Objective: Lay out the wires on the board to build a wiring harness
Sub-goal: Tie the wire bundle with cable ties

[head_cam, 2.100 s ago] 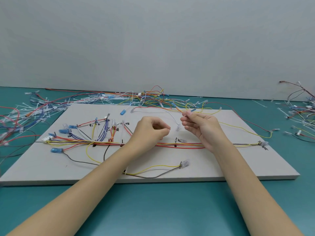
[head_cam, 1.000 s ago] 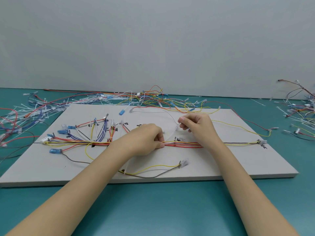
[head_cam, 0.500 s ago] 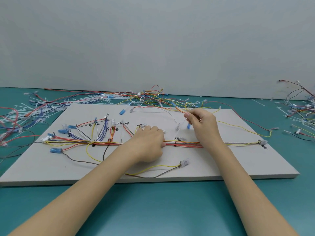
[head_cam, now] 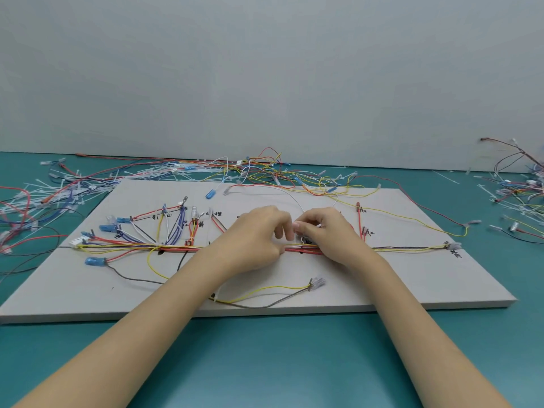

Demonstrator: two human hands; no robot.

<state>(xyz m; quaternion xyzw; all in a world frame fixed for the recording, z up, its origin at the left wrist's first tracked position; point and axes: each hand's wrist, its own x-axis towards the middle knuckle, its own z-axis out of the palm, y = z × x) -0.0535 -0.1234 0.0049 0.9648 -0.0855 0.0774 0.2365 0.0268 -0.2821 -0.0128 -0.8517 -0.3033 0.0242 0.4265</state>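
— Both hands are pinched together over the middle of the board: the left hand and the right hand meet fingertip to fingertip, each grip closed on something small and pale. A cable tie or the end of the white wire, I can't tell which.

— And that sits right on the main run?

— Just above it. The wire bundle, red and yellow mostly, crosses the board from side to side, and their fingers are touching it at the centre.

— What's nearest us?

— A yellow-and-grey pair curving along the near edge to a clear connector. It looks laid out but loose.

— How far along would you say?

— Well on, I'd judge. The left end is fanned out into branches with blue terminals and a white plug; the right end reaches a connector beside a written mark. What's left seems to be fixing the middle and routing the white wire, which loops back from the hands toward the far edge.

— And beyond the board?

— A loose wire pile and scattered cable ties across the green worktop, so there may be more to add.
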